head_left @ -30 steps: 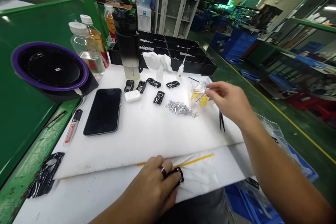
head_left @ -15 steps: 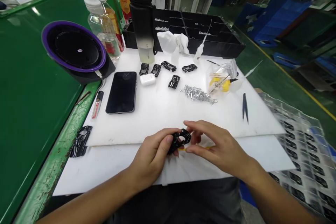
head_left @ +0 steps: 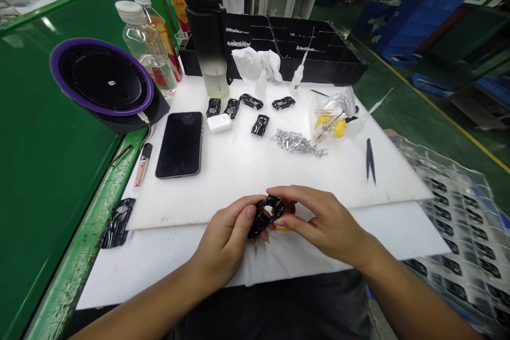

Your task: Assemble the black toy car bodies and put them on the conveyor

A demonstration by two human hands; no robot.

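A glossy black toy car body shell (head_left: 260, 220) with a round opening is held up over the front edge of the white foam board (head_left: 223, 186). My left hand (head_left: 223, 239) is closed around its left end, thumb on top. With thumb and fingers, my right hand (head_left: 322, 220) grips the shell's right end; its fingertips are partly hidden behind it. Farther back on the board lie several like shells, one of them a black shell (head_left: 260, 125) in the middle. Beside it is a pile of small silver metal parts (head_left: 298, 142). Black tweezers (head_left: 370, 162) lie at the right.
On the left are a phone (head_left: 180, 144), a utility knife (head_left: 143, 163) and a purple-rimmed fan (head_left: 103, 77). A white earbud case (head_left: 219, 123), a tall bottle (head_left: 207, 37) and a black divided tray (head_left: 326, 66) stand behind. Clear trays of black shells (head_left: 450, 239) lie at right.
My right hand has moved left and its fingers have closed onto the shell's right end. The left hand still holds the shell. The view has shifted slightly.
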